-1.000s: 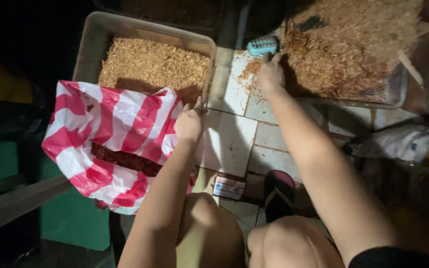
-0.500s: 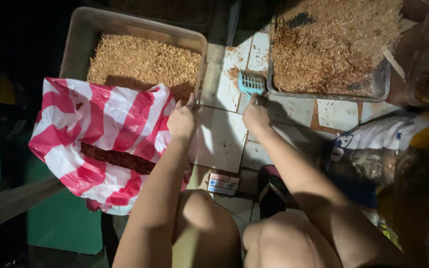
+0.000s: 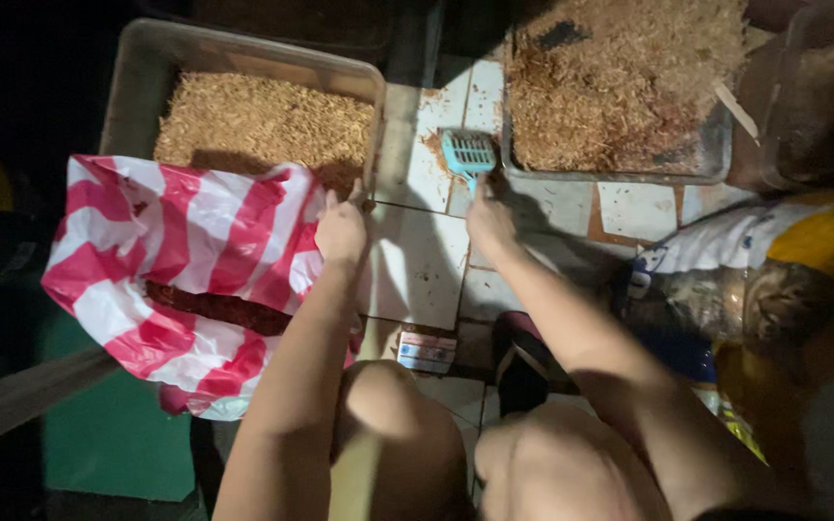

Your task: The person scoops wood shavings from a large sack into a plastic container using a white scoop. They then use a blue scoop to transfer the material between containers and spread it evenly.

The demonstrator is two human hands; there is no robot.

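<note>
- Left hand (image 3: 340, 230) pinches the edge of the red-and-white striped bag (image 3: 180, 270), fingers pressed together on the plastic, holding it open at about 9 o'clock.
- Right hand (image 3: 490, 220) is wrapped around the handle of a small blue scoop (image 3: 468, 151), which sits over the tiled floor (image 3: 417, 260) at 12 o'clock.
- The scoop is between two trays: the grey tub (image 3: 137, 72) of brown shavings at 11 o'clock, and the metal tray (image 3: 620, 176) at 1 o'clock.
- Some dark stuff lies inside the bag.
</note>
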